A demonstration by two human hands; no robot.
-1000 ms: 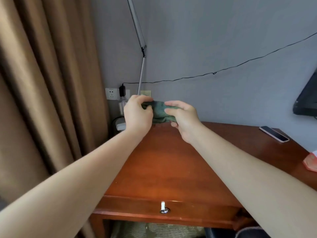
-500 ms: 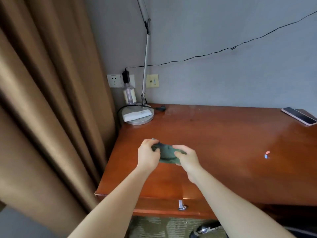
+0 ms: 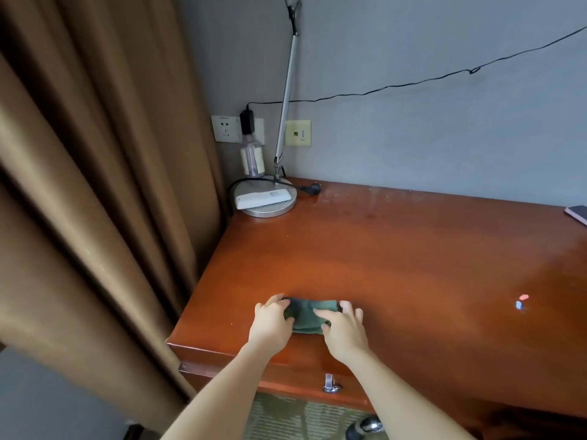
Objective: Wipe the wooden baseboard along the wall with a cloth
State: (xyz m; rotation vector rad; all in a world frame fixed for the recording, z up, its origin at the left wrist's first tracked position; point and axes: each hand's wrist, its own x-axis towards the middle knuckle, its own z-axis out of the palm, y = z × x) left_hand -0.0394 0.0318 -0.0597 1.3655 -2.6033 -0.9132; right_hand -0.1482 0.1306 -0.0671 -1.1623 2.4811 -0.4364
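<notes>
Now: green cloth (image 3: 306, 315) lies folded on wooden desk (image 3: 397, 265), near front-left corner. My left hand (image 3: 270, 325) grips cloth's left end, fingers curled over far edge, thumb on top. My right hand (image 3: 344, 328) rests flat on right end, fingers spread and fairly straight, thumb laid across fabric. Far left corner: round lamp base (image 3: 270, 211) with white remote (image 3: 262, 197) on it, clear bottle (image 3: 252, 157) just behind, wall socket (image 3: 225, 128) above. Left of desk hangs brown curtain (image 3: 95, 185). At far right edge, phone (image 3: 576, 213). Below near edge, metal drawer pull (image 3: 330, 384).
</notes>
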